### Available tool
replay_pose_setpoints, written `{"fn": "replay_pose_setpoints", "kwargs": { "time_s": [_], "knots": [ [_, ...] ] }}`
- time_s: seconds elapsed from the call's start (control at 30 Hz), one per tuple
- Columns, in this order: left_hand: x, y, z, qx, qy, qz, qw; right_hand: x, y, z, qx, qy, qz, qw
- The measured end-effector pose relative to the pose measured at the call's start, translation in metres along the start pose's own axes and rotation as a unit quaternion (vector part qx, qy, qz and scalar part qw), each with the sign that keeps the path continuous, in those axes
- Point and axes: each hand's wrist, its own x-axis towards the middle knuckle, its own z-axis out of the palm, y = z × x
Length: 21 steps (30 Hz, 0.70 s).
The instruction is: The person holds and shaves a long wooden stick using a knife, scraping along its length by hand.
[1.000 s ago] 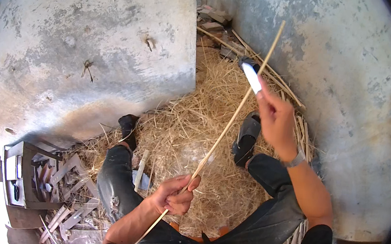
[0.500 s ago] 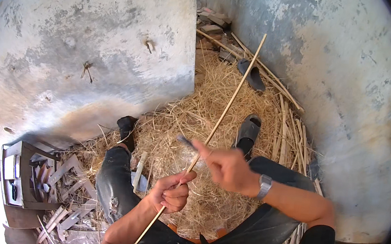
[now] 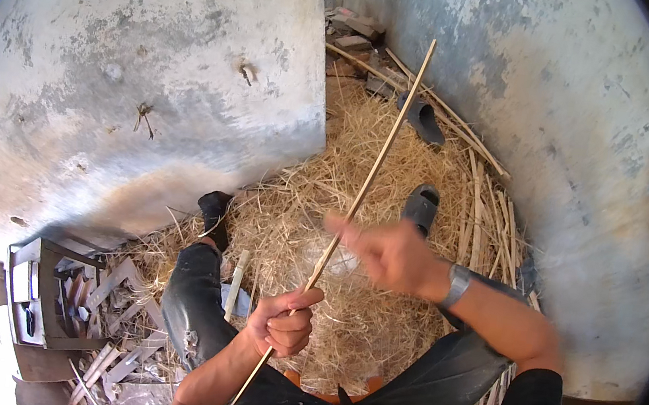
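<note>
Stick (image 3: 380,154): we have it slanting up and away over our lap, between our knees, its far end free in the air above the loose shoe (image 3: 427,125).
Left hand (image 3: 284,322): fingers curled closed around the stick, thumb pressing along it.
Right hand (image 3: 394,258): at the stick, above the left; it is blurred, so we cannot tell whether its fingers pinch anything, nor make out a tool.
Done: shavings (image 3: 284,206) lie thick around our feet, so we judge much paring is behind us; the stick already looks slim.
Left: a rough patch (image 3: 320,265) shows just above our left hand, so this stick seems unfinished; how much remains we cannot tell.
Poles (image 3: 478,228): several lie by the right wall (image 3: 581,200); whether they are worked or waiting, we cannot say.
</note>
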Motion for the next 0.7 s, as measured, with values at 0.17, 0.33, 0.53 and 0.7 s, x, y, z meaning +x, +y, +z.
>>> {"fn": "replay_pose_setpoints", "kwargs": {
  "time_s": [0.17,0.33,0.53,0.7],
  "knots": [
    [0.002,-0.007,-0.003,0.002,0.009,-0.033,0.999,0.03,0.041,-0.071,-0.125,0.123,0.249,0.952],
    [0.005,0.002,-0.001,0.004,0.034,0.015,0.999,-0.01,0.028,0.008,0.018,0.003,-0.007,1.0],
    [0.002,0.002,0.001,0.056,0.014,0.024,0.998,0.027,0.003,-0.03,0.028,0.084,0.073,0.993],
    [0.005,-0.007,-0.014,0.062,0.063,-0.03,0.996,0.024,0.008,-0.038,0.063,0.094,0.128,0.985]
  ]
}}
